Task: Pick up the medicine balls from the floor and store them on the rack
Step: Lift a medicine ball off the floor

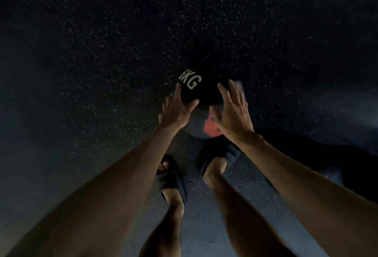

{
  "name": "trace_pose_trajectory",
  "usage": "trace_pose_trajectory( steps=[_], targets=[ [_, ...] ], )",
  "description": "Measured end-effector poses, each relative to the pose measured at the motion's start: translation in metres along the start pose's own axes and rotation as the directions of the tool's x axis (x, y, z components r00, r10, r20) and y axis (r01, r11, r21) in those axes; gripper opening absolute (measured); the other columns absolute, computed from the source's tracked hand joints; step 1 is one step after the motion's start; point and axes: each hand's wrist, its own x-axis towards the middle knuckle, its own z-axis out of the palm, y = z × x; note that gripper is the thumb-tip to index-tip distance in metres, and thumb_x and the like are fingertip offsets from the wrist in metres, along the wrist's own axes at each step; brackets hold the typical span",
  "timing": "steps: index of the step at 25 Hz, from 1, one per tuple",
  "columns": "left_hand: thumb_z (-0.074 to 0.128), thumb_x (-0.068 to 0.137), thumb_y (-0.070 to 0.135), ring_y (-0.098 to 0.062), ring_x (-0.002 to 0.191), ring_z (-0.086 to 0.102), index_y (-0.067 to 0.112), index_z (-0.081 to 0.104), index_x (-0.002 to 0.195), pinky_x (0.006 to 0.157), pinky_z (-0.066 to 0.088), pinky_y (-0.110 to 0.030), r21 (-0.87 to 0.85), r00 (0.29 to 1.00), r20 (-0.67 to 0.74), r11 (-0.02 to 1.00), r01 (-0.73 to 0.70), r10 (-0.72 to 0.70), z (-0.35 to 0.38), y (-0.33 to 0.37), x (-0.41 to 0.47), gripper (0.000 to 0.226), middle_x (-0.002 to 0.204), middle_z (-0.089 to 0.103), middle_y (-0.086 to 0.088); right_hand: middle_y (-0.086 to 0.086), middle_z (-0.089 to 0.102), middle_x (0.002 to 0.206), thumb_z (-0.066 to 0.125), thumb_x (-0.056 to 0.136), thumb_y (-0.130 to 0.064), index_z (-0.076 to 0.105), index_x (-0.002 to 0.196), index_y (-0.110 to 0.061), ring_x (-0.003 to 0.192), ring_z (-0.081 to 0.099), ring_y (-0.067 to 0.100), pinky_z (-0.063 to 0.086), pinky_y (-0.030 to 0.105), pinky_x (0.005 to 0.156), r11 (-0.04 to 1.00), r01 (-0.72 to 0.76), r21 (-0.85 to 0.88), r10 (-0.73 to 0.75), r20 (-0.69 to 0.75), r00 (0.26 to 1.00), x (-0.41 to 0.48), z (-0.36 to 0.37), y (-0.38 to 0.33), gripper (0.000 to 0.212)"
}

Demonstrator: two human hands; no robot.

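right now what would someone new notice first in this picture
The black ball at the centre stands out, with pale "6KG" lettering on top and a red mark on its near side. The left hand and right hand press against its two sides, fingers spread. All around is a dark speckled floor, and just below the ball are two feet in dark sandals.

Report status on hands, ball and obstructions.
Left hand and right hand press medicine ball sides, fingers spread. Ball low by sandalled feet; lift unclear. Nothing blocking; rack not in view.
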Motion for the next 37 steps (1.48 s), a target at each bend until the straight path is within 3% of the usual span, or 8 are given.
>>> trace_pose_trajectory(
  steps=[4,8,11,15,21,27,32,37],
  targets=[
    [0.038,0.102,0.054,-0.042,0.131,0.048,0.013,0.030,0.151,0.104,0.039,-0.047,-0.203,0.967,-0.100,0.956,0.212,-0.235,-0.017,0.030,0.034,0.065,0.144,0.048,-0.022,0.014,-0.002,0.169,0.057,0.097,-0.050,0.006,0.162,-0.029,0.156,0.006,0.033,0.016,0.054,0.124,0.997,0.054,-0.047,-0.049,0.100,0.994,0.001,-0.009,0.019,0.085],
    [0.045,0.102,0.046,-0.043,0.136,0.039,0.015,0.009,0.159,0.108,0.037,-0.053,-0.020,0.986,-0.165,0.999,-0.041,0.037,-0.016,0.032,0.017,0.074,0.155,0.030,-0.024,0.014,-0.003,0.169,0.056,0.097,-0.051,-0.001,0.161,-0.034,0.155,0.004,0.035,0.016,0.055,0.123,0.999,0.021,-0.050,-0.014,0.139,0.990,0.048,-0.023,-0.003,0.088],
    [0.061,0.089,0.058,-0.040,0.149,0.018,0.025,-0.008,0.159,0.115,0.031,-0.056,0.033,0.966,-0.224,0.992,-0.125,0.130,-0.019,0.022,0.008,0.103,0.163,0.007,-0.024,0.016,0.003,0.168,0.054,0.096,-0.057,0.005,0.161,-0.033,0.154,0.006,0.036,0.015,0.055,0.122,0.995,0.000,-0.095,0.016,0.169,0.985,0.095,-0.035,-0.035,0.085],
    [0.067,0.084,0.059,-0.041,0.152,0.002,0.027,-0.014,0.158,0.119,0.026,-0.055,0.180,0.940,-0.257,0.967,-0.183,0.226,-0.046,0.024,0.035,0.115,0.164,-0.011,-0.022,0.014,0.013,0.167,0.053,0.093,-0.063,0.018,0.159,-0.029,0.152,0.011,0.038,0.014,0.055,0.122,0.993,-0.089,-0.079,0.102,0.180,0.978,0.166,-0.037,-0.088,0.082],
    [0.049,0.088,0.070,-0.039,0.146,0.025,0.036,-0.004,0.158,0.107,0.038,-0.055,0.181,0.977,-0.157,0.976,-0.118,0.147,-0.140,0.024,0.103,0.094,0.164,0.011,-0.018,0.013,0.015,0.167,0.052,0.100,-0.045,0.027,0.157,-0.022,0.155,0.009,0.032,0.016,0.050,0.124,0.998,-0.027,-0.058,0.033,0.101,0.994,0.202,-0.037,-0.129,0.066],
    [0.044,0.097,0.059,-0.038,0.133,0.045,0.022,0.025,0.154,0.103,0.041,-0.051,-0.177,0.970,-0.189,0.977,0.118,-0.152,-0.203,0.059,0.164,0.070,0.150,0.037,-0.018,0.010,-0.010,0.169,0.062,0.095,-0.042,0.000,0.161,-0.030,0.155,0.005,0.033,0.020,0.052,0.123,0.989,0.038,-0.141,-0.013,0.174,0.985,0.203,-0.047,-0.134,0.091],
    [0.047,0.093,0.060,-0.037,0.140,0.035,0.015,0.014,0.158,0.108,0.041,-0.051,-0.042,0.924,-0.302,0.965,-0.259,0.235,-0.212,0.042,0.163,0.086,0.156,0.028,-0.021,0.006,-0.006,0.170,0.060,0.094,-0.053,0.002,0.161,-0.034,0.152,0.018,0.037,0.030,0.053,0.116,0.992,0.020,-0.123,0.012,0.259,0.966,0.293,-0.064,-0.177,0.091],
    [0.062,0.089,0.057,-0.039,0.147,0.024,0.025,-0.003,0.160,0.111,0.036,-0.056,-0.032,0.939,-0.311,0.986,-0.165,0.147,-0.221,0.034,0.175,0.101,0.161,0.015,-0.024,0.007,0.014,0.167,0.047,0.097,-0.061,0.017,0.160,-0.028,0.146,0.031,0.036,0.033,0.049,0.115,0.990,-0.111,-0.087,0.129,0.252,0.959,0.395,-0.070,-0.220,0.077]
  ],
)
